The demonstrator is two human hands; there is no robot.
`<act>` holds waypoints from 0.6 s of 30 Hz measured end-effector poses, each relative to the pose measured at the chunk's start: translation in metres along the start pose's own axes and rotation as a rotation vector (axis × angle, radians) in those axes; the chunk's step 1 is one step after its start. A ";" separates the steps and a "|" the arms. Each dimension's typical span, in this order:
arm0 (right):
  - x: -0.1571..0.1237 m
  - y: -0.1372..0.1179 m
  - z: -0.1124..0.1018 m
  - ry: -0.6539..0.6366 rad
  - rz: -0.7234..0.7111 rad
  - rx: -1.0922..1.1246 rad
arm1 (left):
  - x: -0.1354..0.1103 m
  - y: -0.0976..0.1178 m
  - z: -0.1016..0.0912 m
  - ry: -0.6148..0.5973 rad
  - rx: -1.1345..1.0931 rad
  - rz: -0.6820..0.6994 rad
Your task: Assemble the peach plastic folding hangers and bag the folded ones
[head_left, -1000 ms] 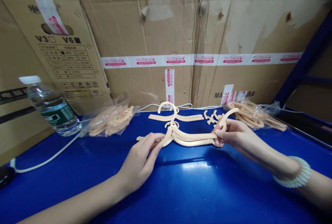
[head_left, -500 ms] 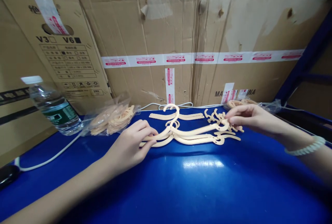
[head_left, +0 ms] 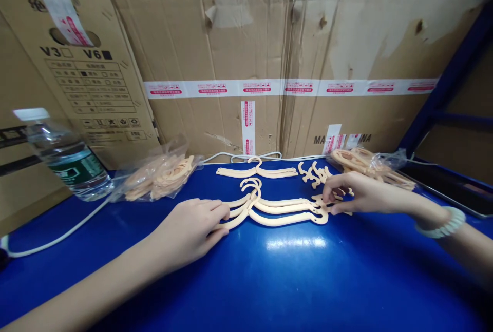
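Note:
Several cream-coloured hangers lie fanned over one another on the blue table, their hooks pointing away from me. My left hand is closed round the left arms of the front hanger, thumb nearest me and fingers on top. At the other end, my right hand has its thumb and fingertips curled at the hooked right tip of the hangers, seemingly pinching it; the contact is partly hidden. Behind my right fingers lie several small cream hook pieces. Another stack of hangers rests farther back.
Clear bags of cream plastic parts stand on the left and the right. A water bottle stands at far left beside a white cable. Cardboard boxes wall off the back. A dark flat device lies at right.
The front hanger has come down from its raised position onto the others, lower and nearer me. My right hand has moved down and left with its end. The view has shifted slightly.

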State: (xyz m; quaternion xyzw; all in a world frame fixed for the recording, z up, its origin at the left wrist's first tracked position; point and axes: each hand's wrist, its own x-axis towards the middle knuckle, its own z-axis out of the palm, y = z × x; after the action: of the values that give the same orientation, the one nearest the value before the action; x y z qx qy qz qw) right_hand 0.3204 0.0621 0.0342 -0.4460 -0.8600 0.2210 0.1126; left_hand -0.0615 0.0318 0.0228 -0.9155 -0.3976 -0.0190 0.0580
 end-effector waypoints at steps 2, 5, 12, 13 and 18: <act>0.001 -0.003 0.004 -0.028 0.000 0.001 | 0.000 0.000 0.000 0.001 0.008 -0.002; 0.003 -0.006 0.009 -0.039 0.024 -0.037 | 0.001 0.000 0.002 0.016 0.008 0.002; 0.004 0.007 0.006 0.063 0.048 -0.148 | 0.004 0.000 0.016 0.134 -0.061 -0.031; 0.004 0.007 0.005 0.100 0.034 -0.160 | 0.005 0.000 0.019 0.158 -0.062 -0.033; 0.006 -0.040 0.025 0.460 -0.198 -0.148 | 0.007 0.008 0.032 0.314 -0.034 0.022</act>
State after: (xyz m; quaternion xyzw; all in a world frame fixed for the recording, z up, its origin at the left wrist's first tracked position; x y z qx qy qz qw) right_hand 0.2784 0.0398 0.0318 -0.4054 -0.8650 0.0385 0.2932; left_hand -0.0513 0.0355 -0.0087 -0.9063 -0.3734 -0.1680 0.1044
